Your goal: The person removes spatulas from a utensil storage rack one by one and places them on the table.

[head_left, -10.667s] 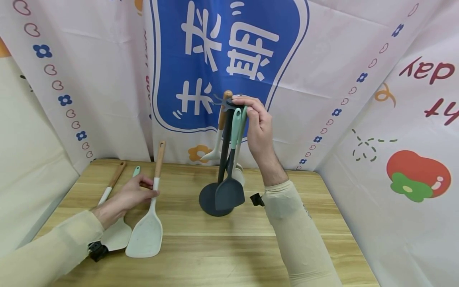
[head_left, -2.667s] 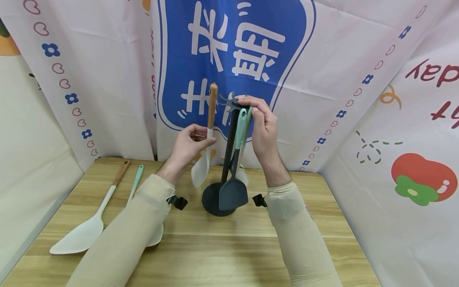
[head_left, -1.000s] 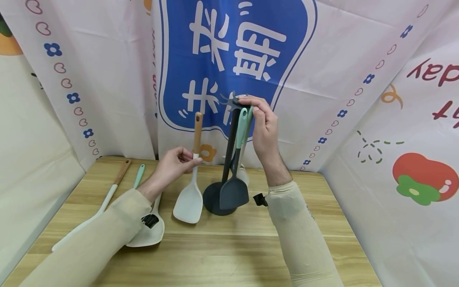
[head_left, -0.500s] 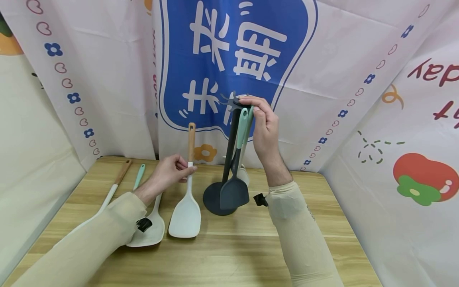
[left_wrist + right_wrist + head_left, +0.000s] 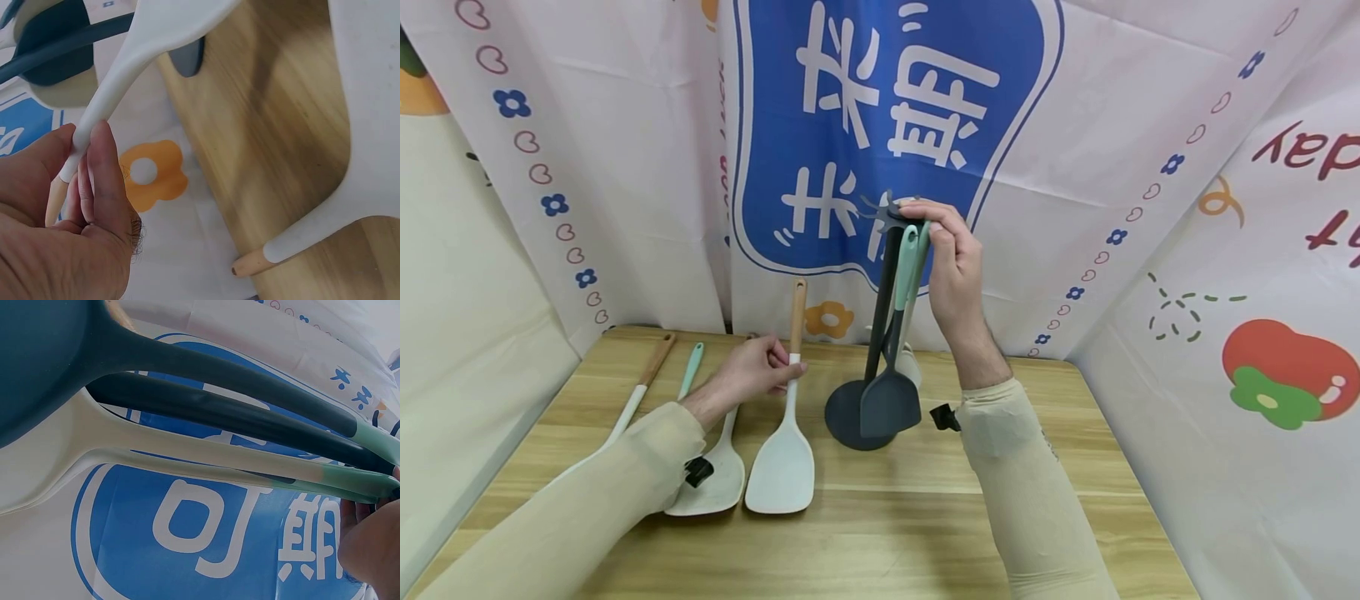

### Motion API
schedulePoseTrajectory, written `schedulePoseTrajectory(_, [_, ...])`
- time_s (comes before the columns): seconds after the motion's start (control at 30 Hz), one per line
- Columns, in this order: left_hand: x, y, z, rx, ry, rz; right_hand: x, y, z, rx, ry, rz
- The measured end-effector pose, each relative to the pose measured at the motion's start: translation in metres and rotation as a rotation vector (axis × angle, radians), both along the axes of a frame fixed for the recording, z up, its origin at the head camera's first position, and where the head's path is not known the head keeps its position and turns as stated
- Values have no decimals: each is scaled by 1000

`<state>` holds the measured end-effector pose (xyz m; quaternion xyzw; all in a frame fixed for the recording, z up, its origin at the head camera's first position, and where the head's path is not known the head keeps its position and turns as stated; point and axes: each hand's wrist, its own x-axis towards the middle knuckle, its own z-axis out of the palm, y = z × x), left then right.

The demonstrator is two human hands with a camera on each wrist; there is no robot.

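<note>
My left hand pinches a white turner with a wooden handle where its white neck meets the wood. The turner leans upright, its blade low over the table; whether the blade touches the wood I cannot tell. In the left wrist view, thumb and fingers of the left hand close on the neck. My right hand grips the top of a dark utensil stand, next to the mint-green handles hanging there. A dark turner hangs in front; pale utensils hang behind it.
Left of the held turner, another white turner lies partly under my left sleeve. A mint-green handle and a wooden-handled white utensil lie farther left. A printed cloth rises behind the wooden table.
The wooden-handled turner, earlier hanging on the stand, has come off it in my left hand, moving left and down to the table. My right hand has stayed at the stand's top.
</note>
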<state>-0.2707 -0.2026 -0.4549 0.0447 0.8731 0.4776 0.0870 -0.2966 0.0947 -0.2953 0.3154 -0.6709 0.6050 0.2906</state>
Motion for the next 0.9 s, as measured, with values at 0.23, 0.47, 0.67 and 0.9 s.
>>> schedulePoseTrajectory(0.23, [-4, -2, -10, -1, -20, -18, 0, 0, 0, 0, -1, -2])
schedulePoseTrajectory(0.47, [-5, -3, -16, -31, -23, -29, -1, -1, 0, -11, 5, 6])
schedulePoseTrajectory(0.67, [-6, -5, -19, -56, -37, -41, 0, 0, 1, -5, 4, 5])
schedulePoseTrajectory(0.9, [-13, -8, -24, -147, -23, -70, -1, 0, 1, -8, 8, 7])
